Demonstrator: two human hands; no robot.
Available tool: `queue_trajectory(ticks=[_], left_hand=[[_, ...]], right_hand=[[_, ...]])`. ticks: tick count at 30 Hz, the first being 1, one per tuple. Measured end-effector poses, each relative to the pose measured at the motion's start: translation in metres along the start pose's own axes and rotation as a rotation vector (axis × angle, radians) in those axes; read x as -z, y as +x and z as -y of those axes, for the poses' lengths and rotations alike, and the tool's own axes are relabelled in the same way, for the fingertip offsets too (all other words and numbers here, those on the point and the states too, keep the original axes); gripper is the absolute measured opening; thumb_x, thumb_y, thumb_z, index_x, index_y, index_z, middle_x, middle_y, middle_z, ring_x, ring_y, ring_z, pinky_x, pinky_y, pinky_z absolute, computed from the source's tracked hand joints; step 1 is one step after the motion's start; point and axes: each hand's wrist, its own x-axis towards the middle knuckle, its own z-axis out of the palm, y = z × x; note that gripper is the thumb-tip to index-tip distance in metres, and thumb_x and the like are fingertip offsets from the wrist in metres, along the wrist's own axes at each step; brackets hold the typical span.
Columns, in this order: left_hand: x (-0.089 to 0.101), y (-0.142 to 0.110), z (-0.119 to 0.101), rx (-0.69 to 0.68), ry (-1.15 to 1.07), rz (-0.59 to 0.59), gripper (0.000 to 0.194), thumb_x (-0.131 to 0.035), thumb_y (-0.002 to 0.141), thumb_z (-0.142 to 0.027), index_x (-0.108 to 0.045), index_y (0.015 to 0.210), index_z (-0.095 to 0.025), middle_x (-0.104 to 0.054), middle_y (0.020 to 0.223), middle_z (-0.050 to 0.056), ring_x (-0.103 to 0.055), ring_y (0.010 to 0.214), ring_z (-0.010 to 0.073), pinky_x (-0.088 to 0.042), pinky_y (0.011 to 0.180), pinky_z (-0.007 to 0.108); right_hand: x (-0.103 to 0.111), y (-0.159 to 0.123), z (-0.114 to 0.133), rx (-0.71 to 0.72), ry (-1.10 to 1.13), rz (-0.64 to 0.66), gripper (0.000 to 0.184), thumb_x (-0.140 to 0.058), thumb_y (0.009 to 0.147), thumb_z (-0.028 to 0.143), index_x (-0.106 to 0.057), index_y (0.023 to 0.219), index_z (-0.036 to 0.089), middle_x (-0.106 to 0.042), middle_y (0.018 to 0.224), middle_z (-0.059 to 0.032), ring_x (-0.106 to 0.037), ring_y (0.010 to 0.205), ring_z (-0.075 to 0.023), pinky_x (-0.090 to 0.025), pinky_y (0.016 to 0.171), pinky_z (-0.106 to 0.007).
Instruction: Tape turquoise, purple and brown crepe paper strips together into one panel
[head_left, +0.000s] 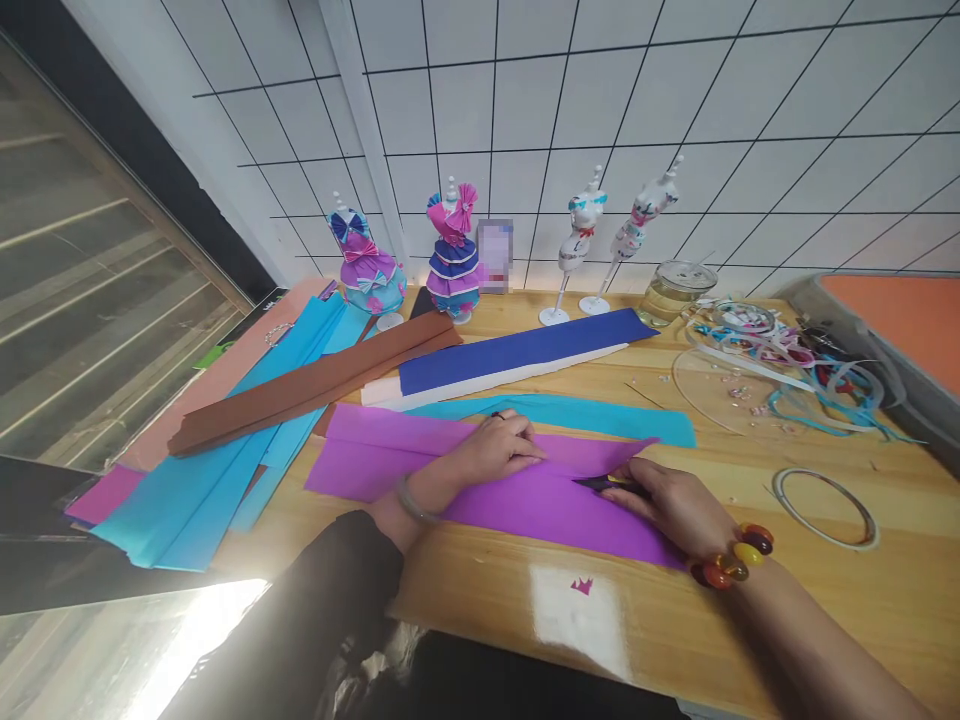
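Observation:
A long purple sheet of crepe paper (525,510) lies lengthwise across the table in front of me, with a cut running in from its right side. My right hand (667,500) is closed around dark scissors (607,484), whose blades sit at the cut in the purple paper. Beside the cut, my left hand (504,445) presses on the paper with its fingers bent together, gripping it near the fold. Behind the purple sheet, a strip of turquoise paper (622,415) lies partly covered. A small magenta scrap (582,586) rests close to the table's front edge.
Brown paper (315,380) and blue paper (202,490) overlap at left; navy paper (525,350) lies behind. Small dressed mannequins (454,260) and barer ones (581,235) stand along the tiled wall. At right are a glass jar (679,290), tangled ribbons (810,360) and a tape ring (825,510).

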Motion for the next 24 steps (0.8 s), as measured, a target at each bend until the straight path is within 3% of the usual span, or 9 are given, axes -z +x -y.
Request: queue_trajectory(ticks=[8,24], left_hand=[[0.000,0.000,0.000,-0.004,0.024,0.005,0.026,-0.049,0.090,-0.038,-0.072,0.098,-0.028,-0.056,0.090,0.006,-0.049,0.090,0.0167,-0.038,0.080,0.030],[0.001,-0.001,0.000,-0.023,0.005,-0.016,0.024,-0.050,0.090,-0.035,-0.071,0.098,-0.028,-0.057,0.092,0.005,-0.049,0.089,0.0158,-0.036,0.084,0.030]], right_hand=[[-0.003,0.009,0.013,0.001,-0.041,-0.023,0.036,-0.042,0.086,0.057,-0.059,0.090,0.025,-0.068,0.087,-0.0018,-0.064,0.079,-0.0177,-0.047,0.069,-0.031],[-0.004,0.008,0.016,-0.021,-0.008,-0.032,0.037,-0.044,0.084,0.057,-0.059,0.092,0.025,-0.069,0.087,-0.0019,-0.065,0.079,-0.0185,-0.049,0.069,-0.031]])
